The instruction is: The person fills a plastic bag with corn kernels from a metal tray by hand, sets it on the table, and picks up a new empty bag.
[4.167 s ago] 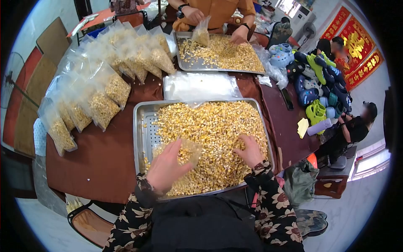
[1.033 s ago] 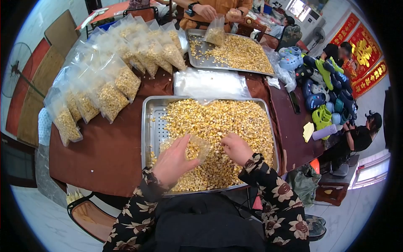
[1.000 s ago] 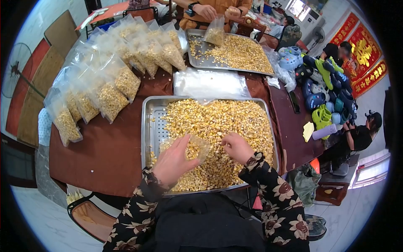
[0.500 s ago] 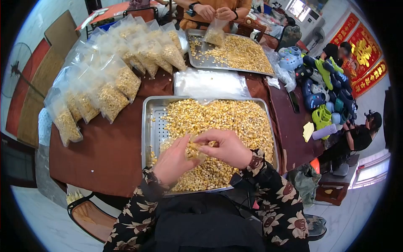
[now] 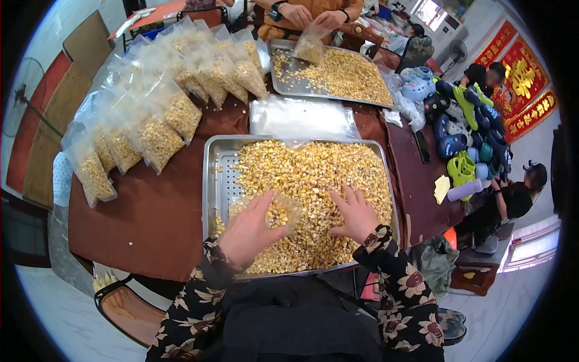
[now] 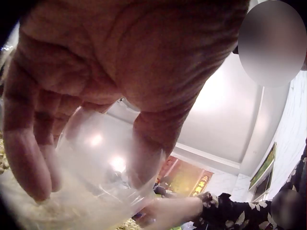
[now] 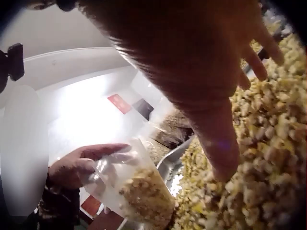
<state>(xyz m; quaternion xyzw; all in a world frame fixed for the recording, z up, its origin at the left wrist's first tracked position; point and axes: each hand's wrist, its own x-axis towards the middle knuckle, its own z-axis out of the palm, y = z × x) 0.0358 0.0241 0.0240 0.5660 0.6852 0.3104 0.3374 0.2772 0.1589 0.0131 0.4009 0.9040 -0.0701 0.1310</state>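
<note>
My left hand [image 5: 247, 231] holds a clear plastic bag [image 7: 144, 189] by its mouth, at the left side of the metal tray [image 5: 209, 175]. Corn kernels fill the lower part of this bag, which stands tilted against the heap. In the left wrist view, thumb and fingers sit at opposite sides of the bag's mouth. My right hand [image 5: 356, 218] is over the yellow corn kernels [image 5: 313, 175], its fingers spread and nothing in them. The right wrist view has its fingertips right at the kernels.
Many filled bags [image 5: 158, 137] stand at the left. A stack of flat empty bags [image 5: 301, 117] lies behind the tray. Across the table, a person holds another bag [image 5: 310, 47] over a second corn tray [image 5: 338, 99]. Piled clogs [image 5: 461, 166] and a phone [image 5: 421, 146] are at the right.
My right hand closed over kernels, went left to the bag's mouth, then returned right and spread over the heap. The left hand stayed at the bag. Opposite, the person's hands came together at their bag.
</note>
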